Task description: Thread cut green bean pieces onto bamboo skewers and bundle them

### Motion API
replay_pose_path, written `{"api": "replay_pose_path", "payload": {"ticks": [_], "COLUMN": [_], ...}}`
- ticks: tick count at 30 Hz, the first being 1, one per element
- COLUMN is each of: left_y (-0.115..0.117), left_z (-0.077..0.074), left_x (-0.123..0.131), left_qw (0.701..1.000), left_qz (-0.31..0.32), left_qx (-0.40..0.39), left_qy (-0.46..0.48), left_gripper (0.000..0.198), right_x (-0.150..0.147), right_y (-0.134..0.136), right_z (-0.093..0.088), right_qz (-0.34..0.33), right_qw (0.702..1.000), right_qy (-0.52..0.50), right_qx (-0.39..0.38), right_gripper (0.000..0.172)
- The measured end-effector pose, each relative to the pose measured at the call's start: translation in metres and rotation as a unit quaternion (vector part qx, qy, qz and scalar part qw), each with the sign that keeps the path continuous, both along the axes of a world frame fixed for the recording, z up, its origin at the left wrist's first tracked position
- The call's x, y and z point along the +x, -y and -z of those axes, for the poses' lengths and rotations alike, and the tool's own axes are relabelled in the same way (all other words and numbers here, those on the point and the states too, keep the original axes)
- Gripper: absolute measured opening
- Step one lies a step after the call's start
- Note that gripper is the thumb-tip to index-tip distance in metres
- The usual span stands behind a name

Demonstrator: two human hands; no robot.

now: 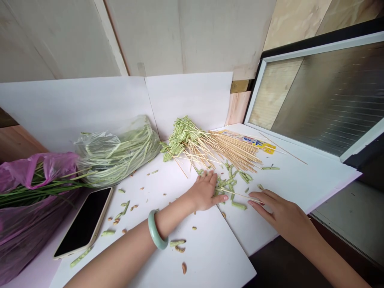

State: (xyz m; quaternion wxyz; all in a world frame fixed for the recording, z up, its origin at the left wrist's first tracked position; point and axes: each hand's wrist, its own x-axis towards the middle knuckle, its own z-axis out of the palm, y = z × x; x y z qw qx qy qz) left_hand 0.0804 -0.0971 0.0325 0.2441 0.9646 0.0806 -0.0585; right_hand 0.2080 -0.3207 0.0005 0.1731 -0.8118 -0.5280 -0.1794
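Head view: two hands; left hand [204, 192] lies flat at centre, fingers spread, released, among cut green bean pieces [231, 185]; right hand [282, 212], lower right, fingers extended, not clenched, tips at the end of one loose bamboo skewer [240, 195], which runs to the left hand; one bundle of bean-threaded skewers [231, 150] above; one clear bag of long beans [120, 154] at left; one phone [84, 222] lower left.

Bare left forearm [120, 256], bare right forearm [330, 256], a thick, rounded bangle [156, 230] of pale green jade around the left wrist – glossy, faintly mottled – slim left hand [205, 192], slim right hand [282, 212], tapered fingers [258, 204], short unpainted nails
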Motion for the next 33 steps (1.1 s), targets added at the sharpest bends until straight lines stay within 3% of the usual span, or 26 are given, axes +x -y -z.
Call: {"api": "replay_pose_path", "payload": {"ticks": [3,7,13,16,20,24,28,33], "left_y": [-0.006,-0.013,-0.016,-0.014,-0.009,-0.004,-0.003,-0.007], "left_z": [0.005,0.007,0.007,0.008,0.008,0.001,-0.005,-0.015], "left_x": [0.003,0.008,0.014,0.015,0.012,0.01,0.012,0.002], "left_qw": [0.997,0.995,0.996,0.996,0.99,0.978,0.962,0.972], "left_qz": [-0.076,-0.091,-0.048,-0.006,0.052,0.122,0.174,0.101], "left_qx": [0.03,0.05,0.056,0.038,0.002,-0.04,-0.081,-0.029], "left_qy": [-0.014,-0.006,0.051,0.085,0.129,0.164,0.195,0.208], "left_gripper": [0.093,0.094,0.073,0.052,0.043,0.04,0.038,0.03], "right_x": [0.004,0.004,0.003,0.006,0.017,0.046,0.079,0.099], "right_y": [0.002,0.002,0.002,0.001,-0.005,-0.026,-0.063,-0.114], "right_z": [0.001,0.007,0.01,0.006,-0.004,-0.019,-0.03,-0.033], "right_qz": [0.008,0.018,0.015,0.012,0.005,0.019,0.022,0.035], "right_qw": [1.0,1.0,0.999,0.997,0.99,0.974,0.941,0.898], "right_qy": [0.004,-0.007,-0.047,-0.074,-0.136,-0.226,-0.336,-0.435], "right_qx": [0.008,0.011,0.009,0.01,0.017,0.018,-0.028,-0.065], "right_gripper": [0.041,0.039,0.038,0.038,0.037,0.034,0.029,0.029]}}
